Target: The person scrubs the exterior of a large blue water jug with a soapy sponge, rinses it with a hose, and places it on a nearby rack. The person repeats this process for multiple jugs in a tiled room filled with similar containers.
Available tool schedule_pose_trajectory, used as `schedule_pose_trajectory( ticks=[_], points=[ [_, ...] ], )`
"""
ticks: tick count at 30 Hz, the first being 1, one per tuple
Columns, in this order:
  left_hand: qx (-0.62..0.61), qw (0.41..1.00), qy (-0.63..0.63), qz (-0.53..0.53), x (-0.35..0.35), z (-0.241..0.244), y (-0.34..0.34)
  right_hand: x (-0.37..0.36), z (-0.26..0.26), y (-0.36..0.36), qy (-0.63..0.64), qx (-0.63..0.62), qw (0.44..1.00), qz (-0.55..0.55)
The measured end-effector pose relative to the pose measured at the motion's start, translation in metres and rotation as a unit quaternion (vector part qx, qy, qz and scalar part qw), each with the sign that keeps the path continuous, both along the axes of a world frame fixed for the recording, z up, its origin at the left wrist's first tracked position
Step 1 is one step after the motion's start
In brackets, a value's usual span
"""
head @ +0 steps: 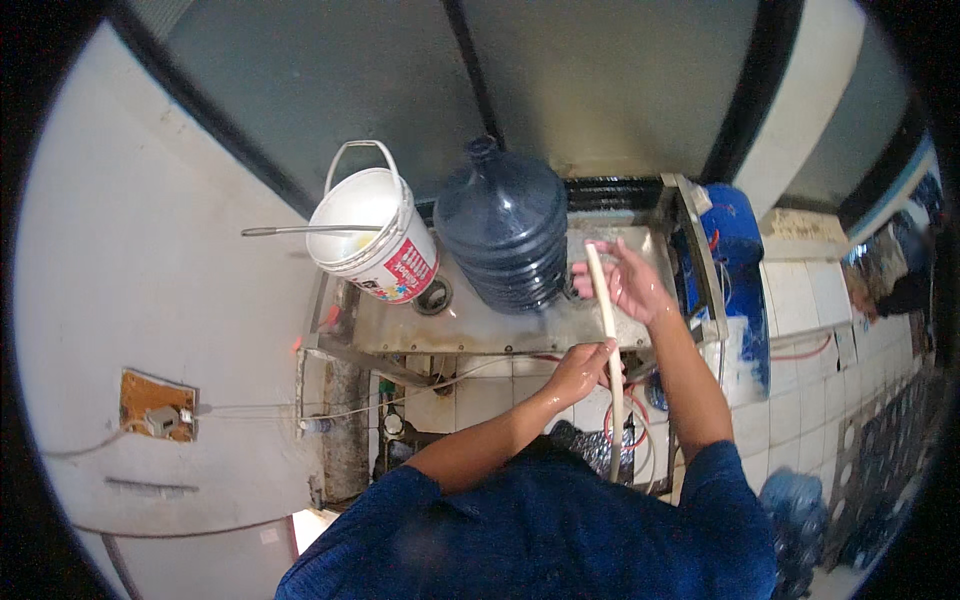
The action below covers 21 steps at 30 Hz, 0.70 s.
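Observation:
A pale flexible hose (606,304) runs upward in front of my body. My left hand (585,371) grips it around its middle. Beside the hose's upper end is my right hand (626,285), palm turned up and fingers spread; whether the fingers touch the hose is hard to tell. Both hands look wet. Just left of my right hand, a large dark-blue translucent water jug (506,225) stands upright on a wet metal table (480,337). A white plastic bucket (371,240) sits left of the jug, its handle raised and a metal rod lying across its rim.
A metal frame (701,262) borders the table's right side, with a blue plastic container (731,225) beyond it. An electrical outlet (161,420) is on the left wall, and cables cross below the table. Blue jugs (795,517) stand at lower right. Another person's arm (900,300) shows far right.

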<state>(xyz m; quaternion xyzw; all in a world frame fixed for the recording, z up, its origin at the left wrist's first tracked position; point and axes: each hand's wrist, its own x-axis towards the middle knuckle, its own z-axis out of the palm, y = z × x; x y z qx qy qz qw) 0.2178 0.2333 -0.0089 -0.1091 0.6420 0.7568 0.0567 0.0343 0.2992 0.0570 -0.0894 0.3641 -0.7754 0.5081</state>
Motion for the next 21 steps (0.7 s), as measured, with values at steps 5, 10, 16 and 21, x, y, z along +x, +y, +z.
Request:
schedule_pose_trajectory(
  ticks=[5,10,16,21],
  points=[
    [-0.133,0.982,0.021,0.136,-0.026,0.045,-0.021,0.016,0.035,-0.045,0.311,0.141,0.94,-0.011],
    [-0.38,0.783,0.243,0.428,-0.063,0.077,-0.12,-0.004,0.039,-0.084,0.37,0.221,0.901,0.037],
    [-0.655,0.677,0.125,0.311,-0.086,0.052,-0.228,0.014,0.062,-0.097,0.492,0.252,0.834,-0.017],
    [-0.643,0.689,0.11,0.317,-0.104,0.05,-0.225,0.014,0.095,-0.111,0.48,0.31,0.82,0.02]
  ],
)
